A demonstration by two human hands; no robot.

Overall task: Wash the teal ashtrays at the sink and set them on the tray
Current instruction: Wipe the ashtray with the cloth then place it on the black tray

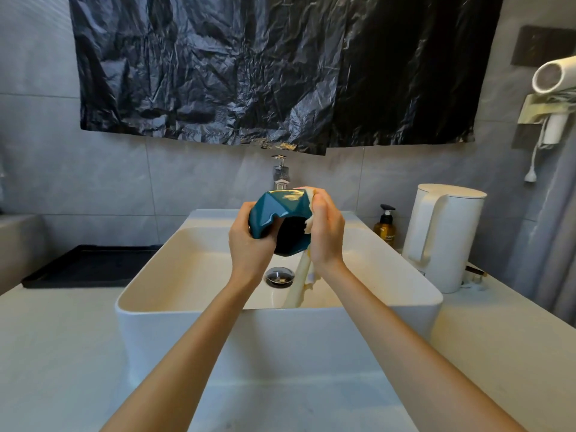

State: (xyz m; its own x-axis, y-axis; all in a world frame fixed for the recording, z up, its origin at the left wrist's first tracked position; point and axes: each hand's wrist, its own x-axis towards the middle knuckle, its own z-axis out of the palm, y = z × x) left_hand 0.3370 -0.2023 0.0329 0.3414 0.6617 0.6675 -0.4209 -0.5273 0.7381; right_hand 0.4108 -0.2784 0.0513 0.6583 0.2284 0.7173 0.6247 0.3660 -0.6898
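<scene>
A faceted teal ashtray (274,215) is held above the white sink (187,275), tilted so that its dark opening faces me. My left hand (249,244) grips its left side from below. My right hand (325,229) holds a pale yellow cloth (302,275) against the ashtray's right rim, and the cloth's tail hangs down into the basin. The black tray (87,266) lies on the counter left of the sink. No water stream is visible from the chrome tap (280,173).
A white kettle (442,238) and an amber pump bottle (386,226) stand on the counter right of the sink. A hair dryer (551,76) hangs on the right wall. Black plastic sheeting (274,67) covers the wall above the tap. The drain (279,275) sits mid-basin.
</scene>
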